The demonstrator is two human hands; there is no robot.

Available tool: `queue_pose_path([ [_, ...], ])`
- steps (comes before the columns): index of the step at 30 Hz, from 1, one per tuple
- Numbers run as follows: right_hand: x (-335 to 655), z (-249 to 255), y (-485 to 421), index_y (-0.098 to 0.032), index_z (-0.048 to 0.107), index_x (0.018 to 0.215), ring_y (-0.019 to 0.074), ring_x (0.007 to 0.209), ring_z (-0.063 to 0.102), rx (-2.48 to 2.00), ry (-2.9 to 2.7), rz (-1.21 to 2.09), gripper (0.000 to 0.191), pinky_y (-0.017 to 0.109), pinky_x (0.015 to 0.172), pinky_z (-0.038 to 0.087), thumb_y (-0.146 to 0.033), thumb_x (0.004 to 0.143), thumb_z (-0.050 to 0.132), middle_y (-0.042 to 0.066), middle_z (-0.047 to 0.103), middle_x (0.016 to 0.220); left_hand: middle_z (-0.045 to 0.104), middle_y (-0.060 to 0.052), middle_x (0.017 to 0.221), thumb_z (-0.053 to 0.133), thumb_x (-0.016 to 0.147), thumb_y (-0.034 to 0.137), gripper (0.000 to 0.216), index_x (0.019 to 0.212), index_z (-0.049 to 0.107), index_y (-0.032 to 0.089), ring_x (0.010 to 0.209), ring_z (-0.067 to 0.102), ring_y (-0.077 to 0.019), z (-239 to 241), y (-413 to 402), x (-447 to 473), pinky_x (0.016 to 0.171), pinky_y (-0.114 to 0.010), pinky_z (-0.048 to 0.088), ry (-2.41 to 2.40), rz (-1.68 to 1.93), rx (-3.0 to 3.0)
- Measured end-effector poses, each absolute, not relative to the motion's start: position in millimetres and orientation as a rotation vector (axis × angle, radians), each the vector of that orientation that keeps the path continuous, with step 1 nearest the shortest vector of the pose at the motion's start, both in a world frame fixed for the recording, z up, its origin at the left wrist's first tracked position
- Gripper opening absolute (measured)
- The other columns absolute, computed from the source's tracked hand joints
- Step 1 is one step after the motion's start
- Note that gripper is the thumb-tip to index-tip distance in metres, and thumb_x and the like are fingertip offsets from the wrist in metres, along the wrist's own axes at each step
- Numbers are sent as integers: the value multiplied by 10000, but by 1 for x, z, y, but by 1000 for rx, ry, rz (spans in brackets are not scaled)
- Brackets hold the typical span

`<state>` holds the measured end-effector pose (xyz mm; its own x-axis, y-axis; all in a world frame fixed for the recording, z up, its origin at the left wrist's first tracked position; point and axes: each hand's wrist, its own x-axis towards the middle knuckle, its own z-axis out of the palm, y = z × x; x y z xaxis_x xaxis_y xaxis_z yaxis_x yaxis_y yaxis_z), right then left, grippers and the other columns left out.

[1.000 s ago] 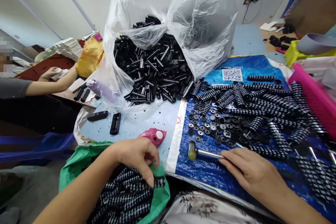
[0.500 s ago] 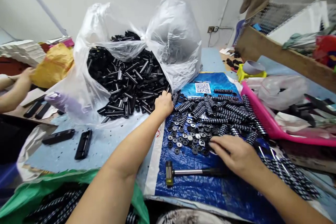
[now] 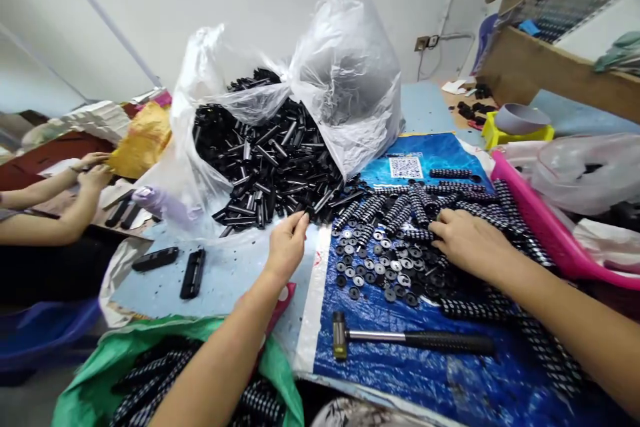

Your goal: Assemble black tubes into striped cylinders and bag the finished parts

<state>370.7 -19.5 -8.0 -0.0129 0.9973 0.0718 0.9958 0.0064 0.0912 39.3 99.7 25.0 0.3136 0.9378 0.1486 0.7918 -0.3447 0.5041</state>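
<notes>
My left hand reaches to the front edge of a heap of black plastic tubes spilling from a clear plastic bag; its fingertips pinch one black tube. My right hand lies palm down, fingers curled, on a pile of black-and-white studded rollers; I cannot make out anything in it. Small black and silver discs are scattered on the blue tarp between the hands. A small hammer lies on the tarp near me, untouched.
A green bag of studded rollers sits at the lower left. Two flat black pieces lie on the light blue table. Another person's hands work at the left. A pink tray and a yellow tub stand at the right.
My left hand went from the green bag up to the heap of black tubes and now pinches one. My right hand left the hammer and moved onto the studded rollers.
</notes>
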Motion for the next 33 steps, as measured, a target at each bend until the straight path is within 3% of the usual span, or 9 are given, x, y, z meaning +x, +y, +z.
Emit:
queue_pose_path([
  [4,369,-7,-49,-193,690,1126,268,988,676,2285,2520,189,280,391,839,526,-348,958,529,118,707,1119,598,32,738,519,873,254,198,1051,589,200,581,529,-118,19,42,18,556,-229,401,1499,896,1694],
  [7,344,-6,-81,-237,624,1262,252,936,702,2605,2772,-103,392,381,808,546,-458,942,574,78,727,1128,523,58,650,633,770,258,135,886,594,201,577,474,-109,19,9,15,560,-227,364,1401,950,1397],
  [9,318,-6,-97,-256,676,1100,221,840,690,2944,2705,-585,311,348,774,547,-464,868,687,39,734,979,519,57,635,684,696,265,160,824,625,189,580,452,-102,24,0,20,567,-229,355,1338,983,1209],
  [12,279,-6,-104,-250,709,893,179,689,616,3395,2051,-1803,345,311,652,532,-522,714,824,10,698,813,592,38,698,695,605,199,173,765,633,182,636,501,-98,35,-5,32,605,-222,386,1207,999,980],
  [16,248,0,-98,-222,703,934,201,729,646,3346,1605,-2451,508,350,645,569,-709,837,599,52,703,847,704,-10,858,685,636,195,203,780,542,200,848,667,-167,47,-15,51,772,-282,502,908,918,742],
  [20,238,9,-97,-213,663,970,130,576,551,2844,860,-3382,498,281,532,506,-691,841,609,2,611,729,652,41,682,674,767,355,287,963,513,221,493,576,-107,41,-34,63,521,-222,435,883,799,731],
  [25,231,14,-102,-232,629,1071,63,413,339,2734,806,-3488,478,209,413,323,-653,845,647,-81,460,573,640,52,660,625,854,480,329,1012,517,212,363,408,-51,29,-48,67,412,-196,252,974,731,938],
  [29,221,15,-98,-236,668,989,119,535,533,2877,817,-3491,404,255,504,485,-615,852,638,-25,597,677,632,27,696,678,832,522,343,877,586,195,447,444,-68,32,-54,79,479,-224,345,1003,740,1111],
  [33,209,10,-90,-222,690,1005,235,890,699,3039,1080,-3308,424,371,750,609,-602,912,526,72,732,982,640,4,794,838,682,352,289,848,672,184,717,545,-134,32,-56,99,707,-258,452,908,781,1194],
])
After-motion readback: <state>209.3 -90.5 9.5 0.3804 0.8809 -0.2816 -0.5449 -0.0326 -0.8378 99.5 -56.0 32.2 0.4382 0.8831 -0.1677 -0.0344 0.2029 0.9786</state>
